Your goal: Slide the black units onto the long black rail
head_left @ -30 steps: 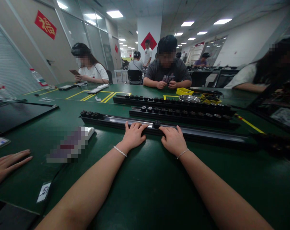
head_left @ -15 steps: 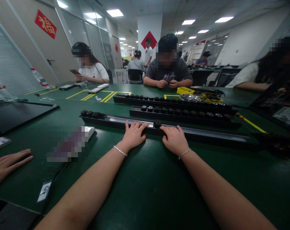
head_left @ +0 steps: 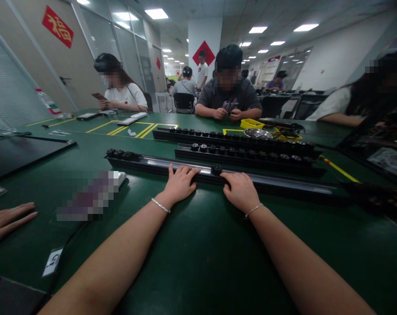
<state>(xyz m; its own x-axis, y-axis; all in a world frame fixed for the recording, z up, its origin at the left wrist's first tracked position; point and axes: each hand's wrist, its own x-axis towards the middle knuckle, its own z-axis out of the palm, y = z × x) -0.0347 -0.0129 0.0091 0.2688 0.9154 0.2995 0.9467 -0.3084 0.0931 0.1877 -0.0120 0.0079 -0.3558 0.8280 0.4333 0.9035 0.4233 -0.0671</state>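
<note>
A long black rail (head_left: pixel 277 183) with a shiny inner channel lies across the green table in front of me. On its near edge rests my left hand (head_left: pixel 180 183), open, with fingers spread and fingertips over the channel. My right hand (head_left: pixel 240 189) is open too, its fingers stretched along the rail. A small black block (head_left: pixel 217 169) sits in the channel between my hands. The right index fingertip is close beside this block; whether it touches cannot be made out. Several similar black blocks (head_left: pixel 119 154) stand at the rail's left end.
Behind lie two more black rails (head_left: pixel 251 162) lined with blocks. Another person's hand (head_left: pixel 11 221) rests at left, near a blurred-out device (head_left: pixel 89 197). A yellow tray (head_left: pixel 252 124) and a metal dish (head_left: pixel 258 134) stand farther back, before a seated person (head_left: pixel 229 98).
The view has shifted slightly, so the table things appear a little farther left. My hands are slightly farther apart, and the block stays beside my right fingertips.
</note>
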